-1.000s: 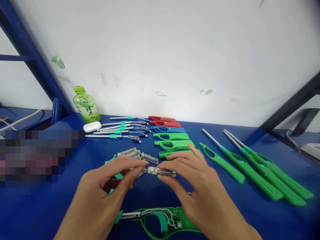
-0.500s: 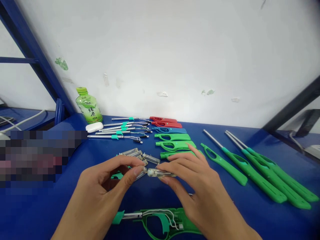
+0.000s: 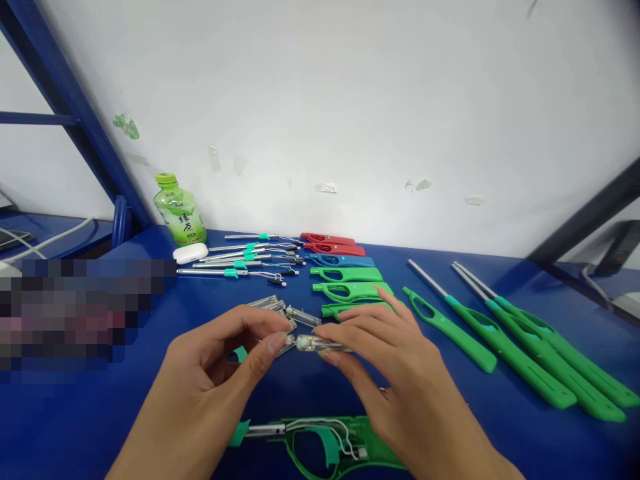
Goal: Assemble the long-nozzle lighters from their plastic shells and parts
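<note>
– Checking hand state, centre of frame: what is held?
– A clear tube [image 3: 320, 345] is pinched by its ends between the thumb and fingers of the right hand [image 3: 400, 387], just above the blue table [image 3: 100, 427]. The remaining fingers are spread loosely.
– Left hand [image 3: 210, 387]?
– Thumb and forefinger are closed to a pinch at the tube's left end. Whether the tube end or a small separate part is gripped cannot be told.
– Surroundings?
– An open green shell [image 3: 320, 443] with thin wires is laid at bottom centre, below both hands. Loose tubes [image 3: 280, 308] are piled just above the left fingertips. Closed green lighters [image 3: 500, 343] are lined up at the right. Wired metal rods [image 3: 240, 261] and a bottle [image 3: 180, 217] are seen at upper left.
– Risks?
– Judgement only: the tube looks smooth and is held by fingertips alone, so it could be dropped into the loose pile and mixed up. The shell's wires could be snagged, since the right wrist is held directly over them.
</note>
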The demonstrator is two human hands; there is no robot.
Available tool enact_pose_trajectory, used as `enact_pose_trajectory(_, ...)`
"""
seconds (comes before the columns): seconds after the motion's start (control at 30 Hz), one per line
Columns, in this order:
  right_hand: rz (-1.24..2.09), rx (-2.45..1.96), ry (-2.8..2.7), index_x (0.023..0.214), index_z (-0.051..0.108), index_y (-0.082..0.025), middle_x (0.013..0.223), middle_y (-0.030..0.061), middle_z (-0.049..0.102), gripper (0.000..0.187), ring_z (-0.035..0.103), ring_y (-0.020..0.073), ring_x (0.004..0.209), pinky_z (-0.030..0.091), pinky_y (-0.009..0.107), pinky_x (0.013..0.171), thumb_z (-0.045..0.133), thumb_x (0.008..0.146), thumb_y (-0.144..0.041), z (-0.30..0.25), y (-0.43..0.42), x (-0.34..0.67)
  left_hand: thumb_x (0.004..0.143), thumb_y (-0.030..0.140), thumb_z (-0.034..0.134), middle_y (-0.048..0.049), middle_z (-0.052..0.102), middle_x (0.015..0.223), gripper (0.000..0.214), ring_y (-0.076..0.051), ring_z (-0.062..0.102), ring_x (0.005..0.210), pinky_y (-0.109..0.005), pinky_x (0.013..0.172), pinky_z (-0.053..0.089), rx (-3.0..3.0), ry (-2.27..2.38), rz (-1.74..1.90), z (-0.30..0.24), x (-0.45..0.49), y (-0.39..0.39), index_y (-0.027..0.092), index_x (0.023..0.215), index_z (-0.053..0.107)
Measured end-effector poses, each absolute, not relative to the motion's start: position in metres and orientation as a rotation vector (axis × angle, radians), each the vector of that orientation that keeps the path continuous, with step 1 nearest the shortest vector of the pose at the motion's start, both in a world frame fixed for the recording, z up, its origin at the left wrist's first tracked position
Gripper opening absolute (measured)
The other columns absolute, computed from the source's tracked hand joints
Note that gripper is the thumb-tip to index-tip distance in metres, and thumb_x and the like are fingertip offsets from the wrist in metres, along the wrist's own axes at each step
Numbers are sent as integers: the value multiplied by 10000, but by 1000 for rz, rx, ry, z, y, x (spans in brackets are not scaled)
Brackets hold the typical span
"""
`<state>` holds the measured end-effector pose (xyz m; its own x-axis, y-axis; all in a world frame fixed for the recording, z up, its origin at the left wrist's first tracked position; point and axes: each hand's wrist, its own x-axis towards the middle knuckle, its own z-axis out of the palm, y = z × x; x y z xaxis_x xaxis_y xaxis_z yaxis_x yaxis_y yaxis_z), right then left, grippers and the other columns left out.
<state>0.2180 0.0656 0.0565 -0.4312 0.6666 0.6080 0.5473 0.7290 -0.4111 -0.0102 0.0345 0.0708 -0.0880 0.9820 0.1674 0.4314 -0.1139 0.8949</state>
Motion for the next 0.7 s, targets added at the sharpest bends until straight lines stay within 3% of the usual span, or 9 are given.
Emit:
enact_pose_trajectory(0.17,214,-906,-2145,1236,752,-357,1053,-77,825,315,754,186,1066,314,568,1324,691,1038,-119,57,65,217,932,550,767,-7,754,861,290,-182,699,796,-212,644,557,1575,1496,1148,73,-10,33,281,1038,784)
enact_pose_trajectory(0.33,135,-912,-2193,1214,736,-311,1026,-27,806,268,741,206,1029,333,587,1299,641,1062,-113,56,65,215,942,538,749,12,663,769,286,-138,603,681,-190,569,501,1572,1455,1185,76,-6,33,257,893,728)
enact_pose_trajectory(0.5,-88,-869,-2361,1417,655,-287,992,-6,748,541,693,201,959,342,569,1264,494,1013,35,58,64,216,906,550,769,68,477,659,376,-72,327,508,-162,398,304,1469,1389,1247,76,-4,30,242,781,592)
enact_pose_trajectory(0.7,-251,-831,-2335,1413,663,-239,974,-5,754,587,663,204,905,298,507,1230,444,959,61,54,61,210,852,532,828,98,339,665,501,-53,261,499,-164,408,289,1250,1368,1159,74,-5,28,250,769,422)
